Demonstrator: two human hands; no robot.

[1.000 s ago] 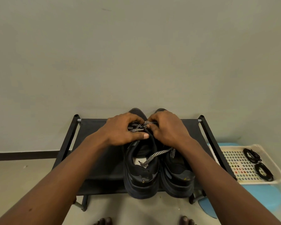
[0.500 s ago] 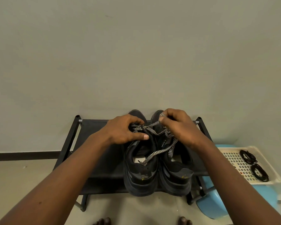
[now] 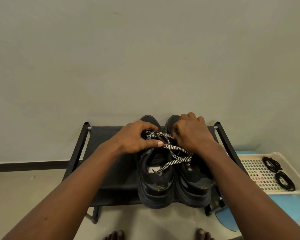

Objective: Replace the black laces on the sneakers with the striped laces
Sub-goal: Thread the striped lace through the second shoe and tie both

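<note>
Two black sneakers stand side by side, heels toward me: the left sneaker (image 3: 155, 186) and the right sneaker (image 3: 194, 186). A black-and-white striped lace (image 3: 176, 154) runs from the left sneaker's eyelets across to the right one, with a loose end hanging into the left shoe's opening. My left hand (image 3: 137, 139) grips the laced top of the left sneaker, thumb stretched along the lace. My right hand (image 3: 192, 132) is curled over the front of the right sneaker and pinches the lace. Two coiled black laces (image 3: 278, 172) lie in a tray at the right.
The sneakers rest on a low black fabric shoe rack (image 3: 114, 170) against a plain wall. A cream perforated tray (image 3: 260, 175) sits on a blue stool (image 3: 284, 207) to the right. My bare toes show at the bottom edge on the floor.
My right hand has moved away from my left, up and to the right over the right sneaker's toe, drawing the striped lace across. My left hand stays on the left sneaker.
</note>
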